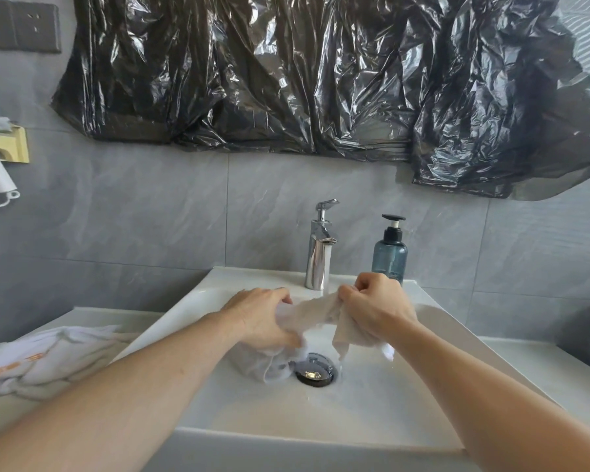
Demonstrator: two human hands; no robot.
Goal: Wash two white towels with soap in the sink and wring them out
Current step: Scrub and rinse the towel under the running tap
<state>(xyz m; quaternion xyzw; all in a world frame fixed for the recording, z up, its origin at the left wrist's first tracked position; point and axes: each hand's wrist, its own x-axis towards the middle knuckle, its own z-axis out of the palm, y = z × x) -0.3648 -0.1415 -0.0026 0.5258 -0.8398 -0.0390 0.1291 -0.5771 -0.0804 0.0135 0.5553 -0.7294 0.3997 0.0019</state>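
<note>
Both bare forearms reach forward from the lower corners and converge toward the middle. The left hand (263,316) is palm down, fingers curled under and gripping cloth. The right hand (375,306) sits a little higher and just apart from it, knuckles up, fingers and thumb clenched tight, pinching cloth too

The wet, crumpled white cloth towel (315,310) was stretched out above the white ceramic sink basin (372,396), one end bunched down by the metal drain. The second white towel (45,361), with orange print on it, lay rumpled on the counter just left of the sink.
</note>
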